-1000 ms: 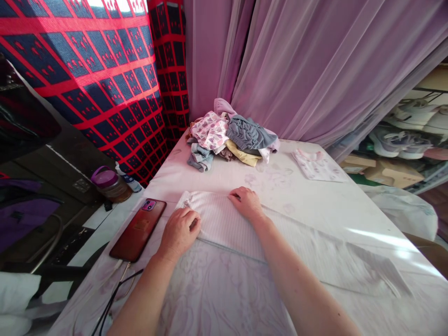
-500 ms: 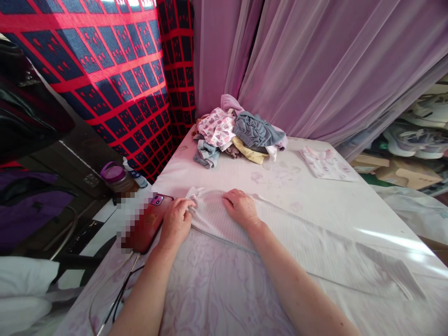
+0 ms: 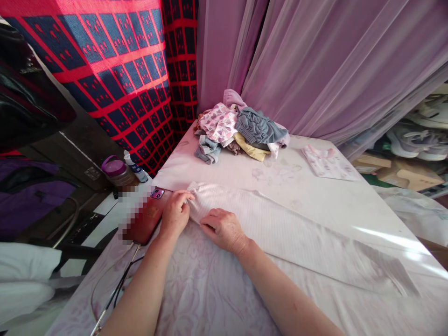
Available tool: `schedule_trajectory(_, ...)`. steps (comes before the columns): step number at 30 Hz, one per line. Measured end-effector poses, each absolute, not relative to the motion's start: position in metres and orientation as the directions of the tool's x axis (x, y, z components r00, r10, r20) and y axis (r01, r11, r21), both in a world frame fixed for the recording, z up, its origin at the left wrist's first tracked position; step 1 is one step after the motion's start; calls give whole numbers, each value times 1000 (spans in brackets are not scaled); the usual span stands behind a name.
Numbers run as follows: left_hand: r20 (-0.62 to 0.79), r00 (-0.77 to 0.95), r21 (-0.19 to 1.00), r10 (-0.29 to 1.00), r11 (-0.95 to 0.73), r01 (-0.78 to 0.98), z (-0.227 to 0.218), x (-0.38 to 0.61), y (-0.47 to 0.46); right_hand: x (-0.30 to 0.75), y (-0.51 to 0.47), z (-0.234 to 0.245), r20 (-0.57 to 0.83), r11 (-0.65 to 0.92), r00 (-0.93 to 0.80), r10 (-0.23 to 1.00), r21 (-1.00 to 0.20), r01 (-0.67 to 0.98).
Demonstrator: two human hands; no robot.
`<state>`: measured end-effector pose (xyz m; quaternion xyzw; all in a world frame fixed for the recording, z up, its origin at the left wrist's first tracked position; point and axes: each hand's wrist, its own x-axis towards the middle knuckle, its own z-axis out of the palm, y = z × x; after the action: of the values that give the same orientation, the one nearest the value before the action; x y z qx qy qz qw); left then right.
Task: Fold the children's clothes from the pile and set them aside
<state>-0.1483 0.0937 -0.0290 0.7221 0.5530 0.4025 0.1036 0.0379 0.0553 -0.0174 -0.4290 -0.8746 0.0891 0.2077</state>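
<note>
A long white ribbed garment (image 3: 280, 228) lies stretched across a bed or table covered in a pale floral sheet (image 3: 206, 289). My left hand (image 3: 175, 214) pinches the garment's near-left end, with the fingertips gathered in the cloth. My right hand (image 3: 224, 229) lies on the garment's lower edge, its fingers gathered on the fabric close to my left hand. A red phone (image 3: 147, 219) lies just left of my left hand, partly blurred out. Behind the garment sits a heap of mixed clothes (image 3: 238, 130), and a small pink-and-white folded garment (image 3: 327, 163) lies to its right.
A purple bottle (image 3: 117, 170) and a small white bottle (image 3: 135, 167) stand beyond the left edge. A black cable (image 3: 119, 289) runs down from the phone. Red-and-navy cloth (image 3: 122, 88) and a mauve curtain (image 3: 332, 60) hang behind. Shoes (image 3: 416, 140) and cardboard boxes (image 3: 399, 172) lie at right.
My right hand has moved from the garment's upper edge down and left to its lower edge. My left hand has shifted slightly up along the end of the cloth, which is now more gathered.
</note>
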Motion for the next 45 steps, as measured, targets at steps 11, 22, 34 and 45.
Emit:
schedule_trajectory(11,445,210,504,870,-438,744,-29,-149,91,36,47,-17,252,625,-573,780,-272,731)
schedule_trajectory(22,446,246,440,861,-450,777,-36,-150,98,64,34,-19,273,552,-481,834,-384,740)
schedule_trajectory(34,479,256,423,840,-476,771,-33,-149,96,61,23,-13,225,494,-440,869,-366,789)
schedule_trajectory(45,435,259,383,862,-438,813,-29,-143,94,56,22,-18,237,508,-450,861,-450,734)
